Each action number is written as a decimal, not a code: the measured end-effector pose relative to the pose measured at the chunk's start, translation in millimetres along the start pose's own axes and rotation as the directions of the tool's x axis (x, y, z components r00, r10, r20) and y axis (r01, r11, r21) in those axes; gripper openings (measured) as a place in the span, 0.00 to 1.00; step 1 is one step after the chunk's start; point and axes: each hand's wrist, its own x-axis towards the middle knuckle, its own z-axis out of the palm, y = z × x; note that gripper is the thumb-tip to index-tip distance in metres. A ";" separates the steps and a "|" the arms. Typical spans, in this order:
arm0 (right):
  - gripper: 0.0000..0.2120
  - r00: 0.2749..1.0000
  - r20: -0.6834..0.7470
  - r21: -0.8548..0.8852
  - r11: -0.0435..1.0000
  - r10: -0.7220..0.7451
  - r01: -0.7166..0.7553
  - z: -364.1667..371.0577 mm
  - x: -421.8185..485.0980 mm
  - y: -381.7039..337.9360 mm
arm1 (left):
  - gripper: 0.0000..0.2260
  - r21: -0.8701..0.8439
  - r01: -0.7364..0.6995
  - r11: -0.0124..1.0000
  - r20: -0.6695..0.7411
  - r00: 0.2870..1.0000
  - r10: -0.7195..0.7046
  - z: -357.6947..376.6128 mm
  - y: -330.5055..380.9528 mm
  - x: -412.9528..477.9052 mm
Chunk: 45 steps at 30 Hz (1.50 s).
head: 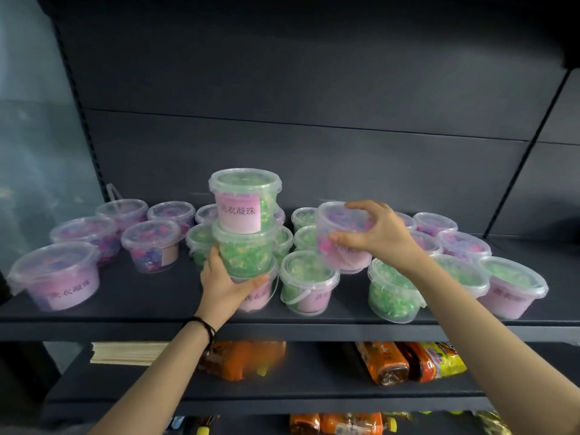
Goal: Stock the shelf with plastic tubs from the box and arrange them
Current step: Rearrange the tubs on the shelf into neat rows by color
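Glossy clear plastic tubs [309, 282]; matt dark shelf [125, 321].

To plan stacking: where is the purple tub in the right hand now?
Head view, centre-right: right hand grips the purple tub, right of the green stack.

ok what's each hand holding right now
left hand: grips the green tub stack near its base
right hand: holds a purple tub
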 end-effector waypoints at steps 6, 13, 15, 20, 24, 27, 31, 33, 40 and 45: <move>0.37 0.997 0.060 0.095 0.995 -0.049 0.043 30.7 -61.6 -50.1 | 0.47 -0.047 -0.256 0.966 0.019 0.966 0.257 -34.2 30.8 -47.3; 0.40 0.991 0.071 0.157 0.983 -0.111 0.098 97.8 -99.7 -103.2 | 0.56 -0.249 -0.108 0.962 0.402 0.892 0.204 -71.7 26.4 -74.8; 0.41 0.990 0.070 0.172 0.979 -0.121 0.108 122.1 -103.6 -116.3 | 0.56 -0.282 -0.077 0.956 0.340 0.924 0.175 -86.5 12.8 -74.1; 0.43 0.978 0.104 0.194 0.968 -0.181 0.158 185.9 -96.2 -145.1 | 0.52 -0.252 -0.079 0.965 0.249 0.958 0.143 -130.6 -33.5 -60.3; 0.41 0.966 0.167 0.193 0.967 -0.197 0.164 224.9 -82.6 -159.0 | 0.50 -0.227 -0.036 0.973 0.103 0.993 0.061 -161.3 -66.9 -38.6; 0.28 0.984 0.030 0.260 0.952 -0.174 0.161 237.2 -84.3 -153.7 | 0.52 -0.243 0.009 0.970 -0.008 1.000 -0.012 -179.2 -87.7 -24.2; 0.12 0.955 -0.276 0.419 0.908 0.105 0.021 237.7 -100.9 -123.9 | 0.48 -0.190 0.010 0.982 -0.095 0.995 -0.028 -186.0 -105.8 -12.1; 0.18 0.911 -0.361 0.408 0.912 0.199 -0.038 235.7 -105.0 -107.6 | 0.48 -0.153 0.007 0.988 -0.124 0.992 -0.027 -181.4 -110.6 -7.6; 0.53 0.883 -0.341 0.335 0.919 0.323 -0.207 249.1 -82.7 -80.4 | 0.49 -0.077 0.010 0.997 -0.195 0.981 -0.025 -166.4 -113.4 1.1; 0.56 0.849 -0.380 0.348 0.907 0.367 -0.236 262.1 -69.4 -76.0 | 0.48 -0.090 -0.009 0.996 -0.194 0.981 -0.009 -168.8 -120.0 1.7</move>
